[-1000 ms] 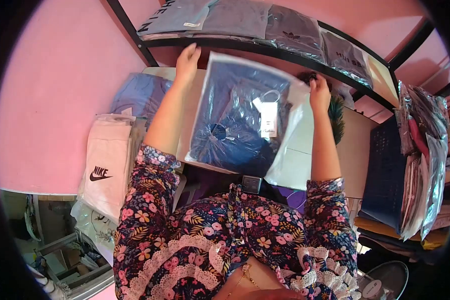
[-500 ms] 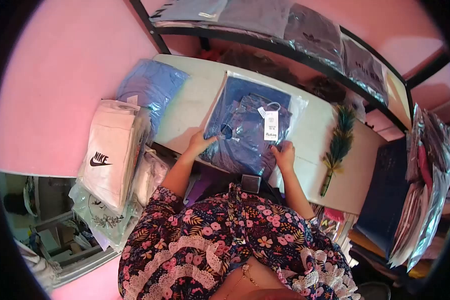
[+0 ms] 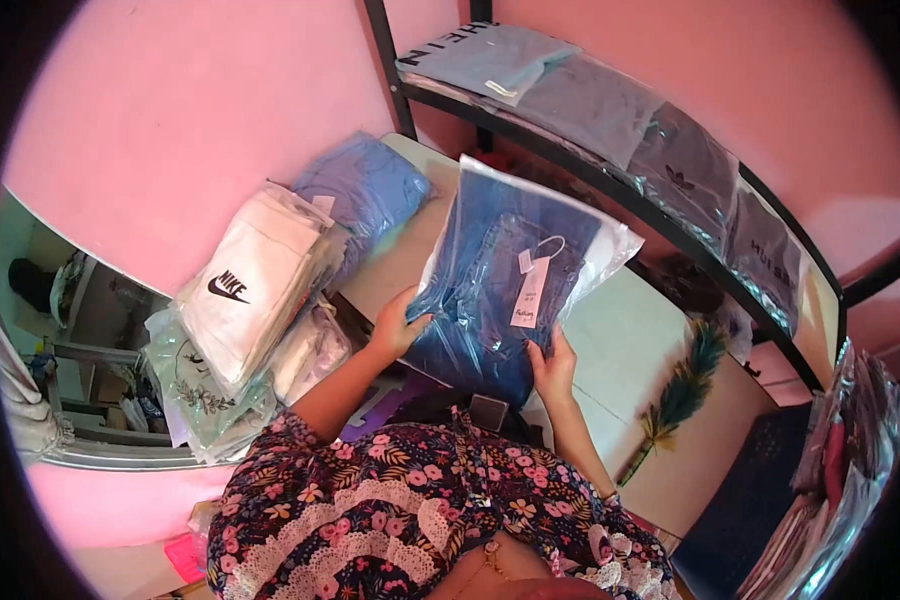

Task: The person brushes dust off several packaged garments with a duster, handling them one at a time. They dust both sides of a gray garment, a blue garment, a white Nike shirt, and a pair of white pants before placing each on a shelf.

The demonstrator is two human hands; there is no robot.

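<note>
A clear plastic bag with folded blue jeans (image 3: 500, 280) and a white hang tag (image 3: 530, 295) is lifted off the pale table (image 3: 630, 350), tilted toward me. My left hand (image 3: 398, 325) grips its lower left edge. Its lower right edge is gripped by my right hand (image 3: 553, 368). The bag hides part of the table behind it.
A stack of bagged clothes with a white Nike garment (image 3: 245, 295) on top stands at the left, a bagged blue garment (image 3: 365, 190) behind it. A black shelf (image 3: 610, 175) holds several bagged shirts. A green feather duster (image 3: 680, 395) lies on the table's right; more bagged clothes (image 3: 830, 500) hang far right.
The bagged jeans were held up, then laid flat on the table under both hands; now both hands have lifted the near end again. The view has swung left.
</note>
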